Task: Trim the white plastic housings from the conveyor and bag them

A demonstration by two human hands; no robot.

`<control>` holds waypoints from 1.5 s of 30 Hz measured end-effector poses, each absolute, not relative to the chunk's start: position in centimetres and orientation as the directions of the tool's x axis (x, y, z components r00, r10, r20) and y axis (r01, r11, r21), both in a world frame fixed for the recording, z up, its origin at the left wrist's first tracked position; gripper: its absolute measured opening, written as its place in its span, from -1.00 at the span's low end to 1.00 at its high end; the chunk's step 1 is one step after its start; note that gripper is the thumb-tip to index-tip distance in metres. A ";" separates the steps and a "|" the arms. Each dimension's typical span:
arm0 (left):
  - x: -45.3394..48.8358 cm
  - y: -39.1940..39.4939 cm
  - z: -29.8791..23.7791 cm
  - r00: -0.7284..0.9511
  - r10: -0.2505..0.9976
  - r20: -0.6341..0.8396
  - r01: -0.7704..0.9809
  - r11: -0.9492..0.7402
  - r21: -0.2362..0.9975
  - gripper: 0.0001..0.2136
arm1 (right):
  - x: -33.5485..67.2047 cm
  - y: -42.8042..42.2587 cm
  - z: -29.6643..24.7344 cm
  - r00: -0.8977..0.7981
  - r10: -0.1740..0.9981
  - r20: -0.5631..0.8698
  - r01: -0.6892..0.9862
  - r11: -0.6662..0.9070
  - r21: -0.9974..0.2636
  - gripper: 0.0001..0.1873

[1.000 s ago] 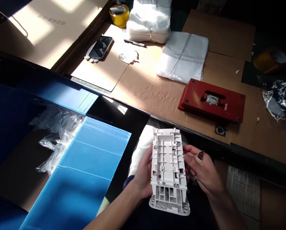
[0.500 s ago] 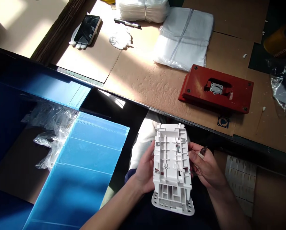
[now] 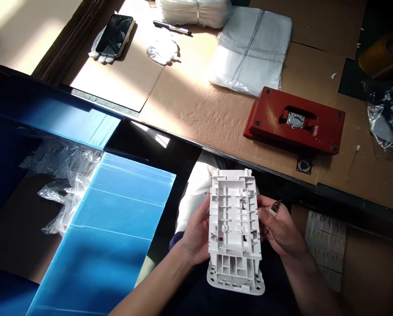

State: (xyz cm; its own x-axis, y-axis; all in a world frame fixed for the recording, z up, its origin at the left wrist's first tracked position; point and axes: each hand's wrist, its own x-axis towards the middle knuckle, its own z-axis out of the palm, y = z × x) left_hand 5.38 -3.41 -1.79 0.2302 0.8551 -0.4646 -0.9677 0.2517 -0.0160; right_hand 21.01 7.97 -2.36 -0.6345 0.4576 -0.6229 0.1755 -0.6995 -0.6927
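Both my hands hold a white moulded plastic housing point(image 3: 234, 228) in front of me, with its ribbed hollow side facing up. My left hand point(image 3: 198, 237) grips its left side. My right hand point(image 3: 280, 230) supports its right side, its fingers partly hidden behind the part. A small dark-tipped blade point(image 3: 275, 207) sticks out from my right hand's fingers, close to the housing's edge but apart from it.
A blue corrugated plastic sheet point(image 3: 117, 219) and crumpled clear film point(image 3: 64, 180) lie to my left. Across the cardboard-covered table edge point(image 3: 216, 151) sit a red block with a metal fitting point(image 3: 293, 120), white bagged stacks point(image 3: 250, 50), a phone point(image 3: 115, 36) and a pen point(image 3: 171, 27).
The table items have moved up in the view as the camera shifted. The white housing has turned slightly between my hands.
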 end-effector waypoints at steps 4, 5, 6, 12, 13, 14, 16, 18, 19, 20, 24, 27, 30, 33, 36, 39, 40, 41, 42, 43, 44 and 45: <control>5.3 -3.3 -1.7 0.276 0.836 -0.474 -0.958 0.281 -0.062 -0.36 | 20.6 7.9 -2.4 -0.638 0.454 -0.623 0.161 -0.712 -0.684 -0.58; 5.2 -3.2 -1.7 0.287 0.828 -0.481 -0.955 0.286 -0.078 -0.35 | 20.5 7.9 -2.4 -0.629 0.454 -0.631 0.163 -0.717 -0.678 -0.59; 5.2 -3.2 -1.7 0.294 0.821 -0.489 -0.954 0.287 -0.092 -0.34 | 20.4 7.9 -2.5 -0.617 0.455 -0.642 0.166 -0.722 -0.672 -0.59; 5.2 -3.1 -1.9 0.267 0.797 -0.542 -0.962 0.252 -0.103 -0.38 | 20.0 7.9 -3.0 -0.566 0.454 -0.688 0.195 -0.737 -0.647 -0.56; 5.2 -3.2 -1.9 0.264 0.793 -0.549 -0.963 0.250 -0.103 -0.38 | 20.0 7.9 -3.1 -0.569 0.453 -0.686 0.194 -0.737 -0.648 -0.57; 5.2 -3.2 -1.9 0.262 0.790 -0.554 -0.963 0.247 -0.103 -0.38 | 19.9 7.8 -3.2 -0.572 0.453 -0.684 0.191 -0.737 -0.648 -0.58; 5.1 -3.2 -2.0 0.261 0.789 -0.556 -0.964 0.244 -0.106 -0.38 | 19.9 7.8 -3.3 -0.573 0.455 -0.682 0.185 -0.739 -0.648 -0.59; 5.1 -3.2 -2.0 0.265 0.794 -0.548 -0.963 0.244 -0.112 -0.37 | 19.9 7.8 -3.3 -0.561 0.460 -0.688 0.185 -0.741 -0.646 -0.59; 5.1 -3.2 -1.9 0.268 0.797 -0.541 -0.962 0.246 -0.115 -0.37 | 19.8 7.8 -3.2 -0.553 0.461 -0.694 0.187 -0.743 -0.643 -0.58; 5.1 -3.1 -1.9 0.272 0.801 -0.534 -0.962 0.248 -0.117 -0.36 | 19.8 7.8 -3.2 -0.546 0.462 -0.699 0.189 -0.746 -0.639 -0.58; 5.1 -3.1 -1.9 0.277 0.822 -0.497 -0.960 0.261 -0.104 -0.33 | 19.8 7.8 -3.2 -0.535 0.463 -0.707 0.174 -0.759 -0.628 -0.57; 5.1 -3.6 -2.4 0.221 0.841 -0.493 -0.964 0.266 0.022 -0.33 | 20.2 8.1 -3.6 -0.528 0.473 -0.706 0.177 -0.751 -0.636 -0.60; 4.9 -4.5 -3.2 0.099 0.875 -0.474 -0.922 0.260 0.286 -0.31 | 20.6 8.6 -4.5 -0.550 0.454 -0.701 0.201 -0.742 -0.639 -0.59; 4.2 -4.9 -3.6 0.089 0.917 -0.389 -0.842 0.278 0.462 -0.12 | 21.0 9.0 -5.4 -0.603 0.413 -0.682 0.222 -0.735 -0.641 -0.58; 3.6 -4.8 -3.6 0.119 0.944 -0.307 -0.712 0.297 0.637 -0.15 | 21.1 9.4 -5.7 -0.664 0.392 -0.637 0.230 -0.704 -0.672 -0.66; 3.5 -4.7 -4.1 0.134 0.964 -0.229 -0.674 0.258 0.692 -0.09 | 21.0 9.9 -5.4 -0.718 0.402 -0.568 0.208 -0.656 -0.726 -0.75; 3.5 -4.7 -4.4 0.134 0.967 -0.217 -0.681 0.249 0.689 -0.07 | 21.1 10.0 -5.3 -0.730 0.409 -0.547 0.199 -0.639 -0.743 -0.78; 3.6 -4.8 -4.7 0.131 0.967 -0.216 -0.680 0.247 0.690 -0.06 | 21.1 10.1 -5.1 -0.742 0.413 -0.528 0.192 -0.624 -0.757 -0.81; 3.7 -4.9 -4.9 0.127 0.966 -0.224 -0.670 0.250 0.699 -0.06 | 21.1 10.2 -4.9 -0.752 0.416 -0.512 0.186 -0.611 -0.769 -0.84; 3.7 -4.9 -5.2 0.126 0.966 -0.225 -0.650 0.252 0.717 -0.05 | 21.1 10.3 -4.8 -0.761 0.416 -0.498 0.181 -0.600 -0.779 -0.86; 3.7 -5.0 -5.3 0.130 0.966 -0.222 -0.627 0.253 0.736 -0.03 | 21.1 10.4 -4.7 -0.770 0.415 -0.485 0.177 -0.591 -0.787 -0.88; 3.7 -5.1 -5.4 0.130 0.968 -0.216 -0.608 0.250 0.753 -0.02 | 21.2 10.4 -4.6 -0.777 0.413 -0.475 0.173 -0.584 -0.793 -0.88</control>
